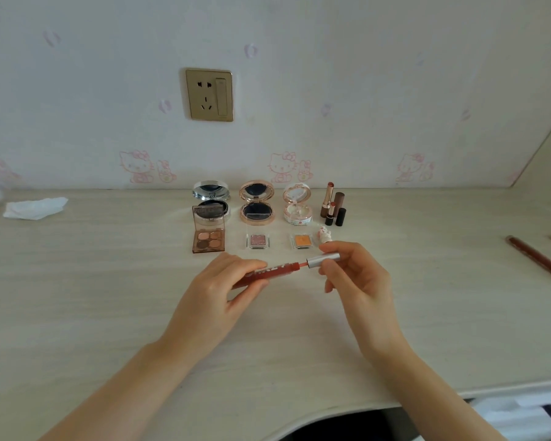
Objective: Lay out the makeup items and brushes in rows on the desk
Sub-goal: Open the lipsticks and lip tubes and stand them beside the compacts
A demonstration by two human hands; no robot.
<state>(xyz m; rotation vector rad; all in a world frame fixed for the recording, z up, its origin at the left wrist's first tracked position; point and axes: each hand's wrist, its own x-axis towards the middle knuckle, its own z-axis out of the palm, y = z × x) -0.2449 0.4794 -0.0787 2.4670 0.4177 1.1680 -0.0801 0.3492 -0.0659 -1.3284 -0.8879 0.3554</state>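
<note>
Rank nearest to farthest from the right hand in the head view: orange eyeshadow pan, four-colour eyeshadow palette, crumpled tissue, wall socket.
From the right hand:
1. Orange eyeshadow pan, just beyond the fingers, front row.
2. Four-colour eyeshadow palette, front row's left end.
3. Wall socket, on the wall above the rows.
4. Crumpled tissue, far left of the desk.

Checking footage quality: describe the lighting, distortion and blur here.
Head view: soft, even light with faint shadows; wide-angle bending curves the desk edge; the lip gloss lettering between left hand and right hand is blurred.
</note>
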